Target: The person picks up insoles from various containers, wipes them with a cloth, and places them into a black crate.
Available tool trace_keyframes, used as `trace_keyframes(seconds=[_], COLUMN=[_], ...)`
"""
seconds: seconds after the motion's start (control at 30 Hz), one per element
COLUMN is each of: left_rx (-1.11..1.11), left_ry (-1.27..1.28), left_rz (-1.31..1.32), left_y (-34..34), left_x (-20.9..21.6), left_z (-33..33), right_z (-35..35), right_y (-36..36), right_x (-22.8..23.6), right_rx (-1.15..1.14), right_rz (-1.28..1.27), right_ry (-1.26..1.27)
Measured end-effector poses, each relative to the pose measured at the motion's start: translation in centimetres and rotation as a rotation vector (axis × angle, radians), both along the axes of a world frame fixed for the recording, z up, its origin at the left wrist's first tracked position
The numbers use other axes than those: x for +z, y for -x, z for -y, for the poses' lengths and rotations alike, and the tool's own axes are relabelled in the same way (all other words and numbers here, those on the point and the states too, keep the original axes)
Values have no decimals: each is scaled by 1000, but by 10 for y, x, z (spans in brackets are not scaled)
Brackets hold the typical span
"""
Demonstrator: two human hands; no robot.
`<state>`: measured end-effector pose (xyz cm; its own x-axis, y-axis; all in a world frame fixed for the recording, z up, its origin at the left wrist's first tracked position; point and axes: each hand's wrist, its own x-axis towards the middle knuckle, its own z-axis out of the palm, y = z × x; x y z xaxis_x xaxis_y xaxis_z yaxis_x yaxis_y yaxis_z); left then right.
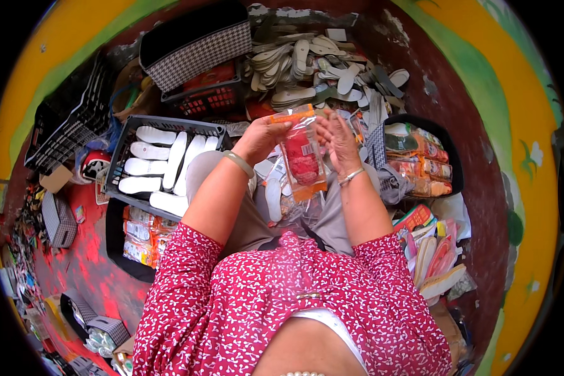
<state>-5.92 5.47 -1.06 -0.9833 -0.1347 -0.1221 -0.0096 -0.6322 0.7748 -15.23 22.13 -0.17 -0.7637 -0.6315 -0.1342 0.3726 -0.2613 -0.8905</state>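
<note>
In front of my lap, my left hand (262,139) grips the upper left edge of a clear plastic packet (304,156) between thumb and fingers. The packet has orange bands at top and bottom, a small white label and something red inside, whose kind I cannot make out. It hangs nearly upright, tilted slightly. At the packet's upper right edge is my right hand (341,143), its fingers apart and their tips close to the plastic; whether they touch it I cannot tell. Below the packet, a white insole (273,199) and loose clear wrappers lie between my legs.
A dark crate (114,164) with white insoles stands at my left, above a black box of orange packets (145,235). On the right sits a fabric bin (455,153) of packed packets. Piled insoles (276,66) lie against the far wall; more insoles (442,257) are near my right elbow.
</note>
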Motion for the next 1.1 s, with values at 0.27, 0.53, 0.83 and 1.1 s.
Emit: trace_keyframes(seconds=[0.27, 0.53, 0.83, 1.1], left_rx=[-40, -96, 24, 23], left_ry=[32, -162, -347, -323], left_rz=[-57, -93, -120, -54], left_y=[-3, 7, 12, 4], left_x=[1, 6, 0, 4], left_z=[-2, -15, 0, 4], right_z=[9, -37, -229, -290], right_y=[-6, 24, 84, 88], right_x=[-32, -2, -112, -175], right_rx=[129, -285, -319, -915], right_rz=[107, -545, -653, -719], right_ry=[173, -505, -1731, -1169])
